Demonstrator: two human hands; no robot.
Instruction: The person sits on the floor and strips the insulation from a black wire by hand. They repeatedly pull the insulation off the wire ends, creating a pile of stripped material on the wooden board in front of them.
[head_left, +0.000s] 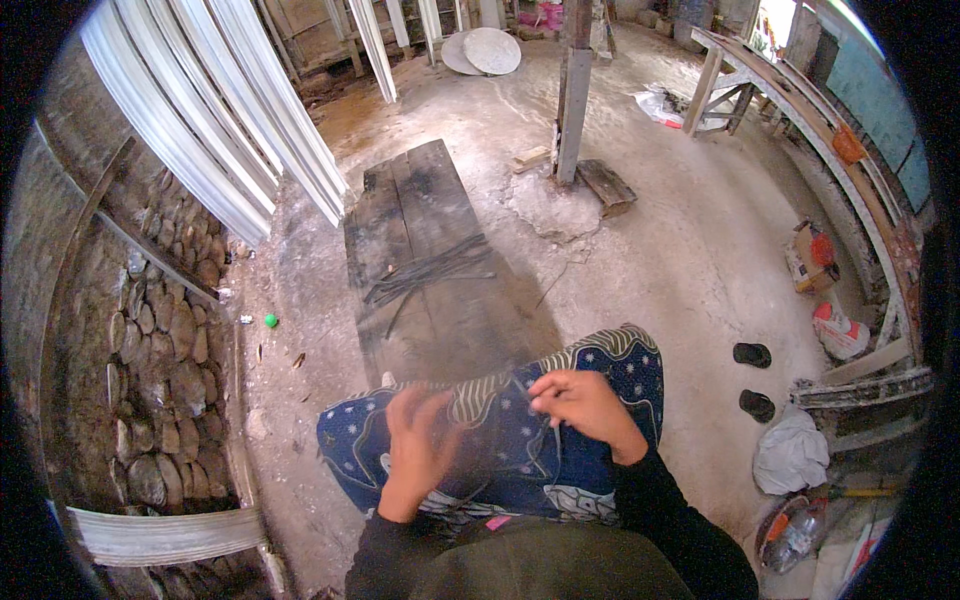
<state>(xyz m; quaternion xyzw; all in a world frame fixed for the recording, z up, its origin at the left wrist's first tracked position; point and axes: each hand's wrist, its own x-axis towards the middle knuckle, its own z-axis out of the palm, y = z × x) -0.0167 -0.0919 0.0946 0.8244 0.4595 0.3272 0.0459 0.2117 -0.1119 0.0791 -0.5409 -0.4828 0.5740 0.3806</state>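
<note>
Over my lap, my right hand [580, 408] pinches a thin grey strip [557, 442], whose end hangs down against the blue patterned cloth [610, 375] across my knees. My left hand [418, 445] is raised above the left part of the cloth. Motion smears its fingers, so I cannot tell whether anything is in them. Ahead of my knees lies a dark wooden board [405, 200] on the floor. A loose bundle of long dark strips [430, 272] rests across it.
Tall pale corrugated sheets [215, 110] lean at the left, near stacked stones [165, 390]. A wooden post [572, 110] stands ahead with a wood block [606, 188] at its foot. On the right are black sandals [752, 355], a white sack [790, 455] and a long wooden bench [835, 120].
</note>
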